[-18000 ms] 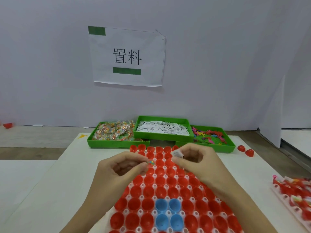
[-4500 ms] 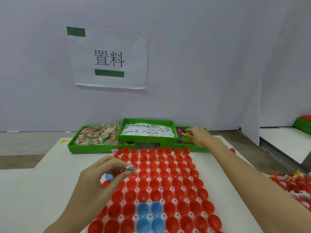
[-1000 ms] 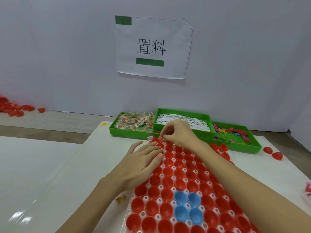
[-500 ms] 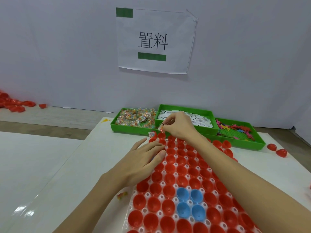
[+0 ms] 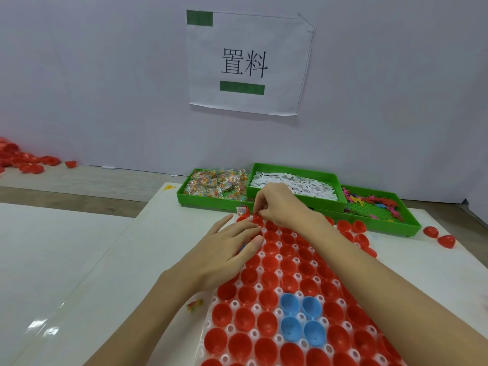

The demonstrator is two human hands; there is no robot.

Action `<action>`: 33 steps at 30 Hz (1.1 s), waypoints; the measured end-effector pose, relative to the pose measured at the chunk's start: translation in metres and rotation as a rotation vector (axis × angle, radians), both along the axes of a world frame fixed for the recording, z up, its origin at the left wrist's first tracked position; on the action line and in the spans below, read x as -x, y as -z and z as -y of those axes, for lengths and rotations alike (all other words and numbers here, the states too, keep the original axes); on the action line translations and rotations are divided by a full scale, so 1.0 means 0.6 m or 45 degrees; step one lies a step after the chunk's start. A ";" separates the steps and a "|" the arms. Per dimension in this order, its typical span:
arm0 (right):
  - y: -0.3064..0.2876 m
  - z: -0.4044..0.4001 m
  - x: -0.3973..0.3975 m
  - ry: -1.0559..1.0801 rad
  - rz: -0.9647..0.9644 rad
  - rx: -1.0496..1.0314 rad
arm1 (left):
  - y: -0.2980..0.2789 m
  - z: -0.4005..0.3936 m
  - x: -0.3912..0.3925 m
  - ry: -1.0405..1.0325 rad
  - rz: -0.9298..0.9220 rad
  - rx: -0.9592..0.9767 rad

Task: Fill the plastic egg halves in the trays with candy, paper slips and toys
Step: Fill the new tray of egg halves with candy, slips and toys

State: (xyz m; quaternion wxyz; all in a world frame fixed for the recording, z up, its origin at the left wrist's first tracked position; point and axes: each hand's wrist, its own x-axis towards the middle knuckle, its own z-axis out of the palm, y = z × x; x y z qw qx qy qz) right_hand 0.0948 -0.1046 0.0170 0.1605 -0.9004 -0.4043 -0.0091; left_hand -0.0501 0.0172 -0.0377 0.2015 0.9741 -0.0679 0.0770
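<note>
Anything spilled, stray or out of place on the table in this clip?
Yes. One wrapped candy lies loose on the table left of the egg tray, outside any egg half. Two red egg halves sit loose at the far right, beside the toy bin.

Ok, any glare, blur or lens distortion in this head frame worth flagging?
Head view: ceiling-light glare on the glossy white table at lower left; wide-angle stretch enlarges the near egg tray; fingertips of the right hand slightly soft; otherwise evenly lit.
</note>
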 end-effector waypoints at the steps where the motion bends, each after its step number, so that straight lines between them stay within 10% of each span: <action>1: -0.001 -0.001 -0.002 -0.004 -0.001 0.020 | 0.000 0.000 0.000 0.000 -0.002 -0.001; 18: -0.003 0.017 -0.003 0.059 -0.077 -0.140 | 0.006 -0.005 0.000 0.005 0.005 -0.024; 33: -0.006 0.250 0.092 0.241 -0.579 -1.086 | -0.002 -0.019 0.023 -0.115 0.228 0.077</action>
